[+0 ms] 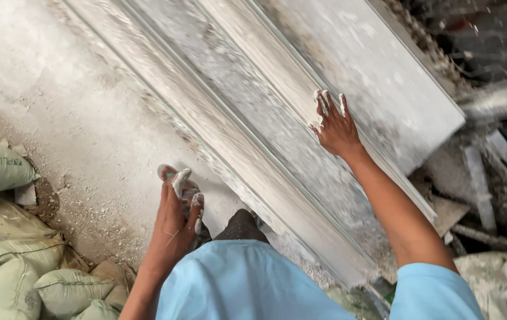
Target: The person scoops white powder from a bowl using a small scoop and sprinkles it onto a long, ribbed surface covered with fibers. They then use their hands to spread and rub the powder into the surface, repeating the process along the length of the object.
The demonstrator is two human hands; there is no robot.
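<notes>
A long white plaster moulding [277, 112] is laid slantwise across the dusty floor [58, 101]. The right hand [335, 127] is pressed flat on its ridged face, fingers spread and plaster-coated. The left hand [176, 222] is held loosely open, empty, left of the moulding and apart from it. Green sacks [10, 261] are piled lower left.

the long moulded slab [277, 112] runs across the middle from eleven o'clock down to five o'clock, lying over the floor [69, 112]. the right hand [336, 127] rests on the slab's ridge toward two o'clock. the left hand [176, 219] hangs above the floor at seven o'clock, beside the slab's lower edge. sacks [10, 261] pile at eight o'clock. rubble and bars [490, 178] lie at three o'clock.
</notes>
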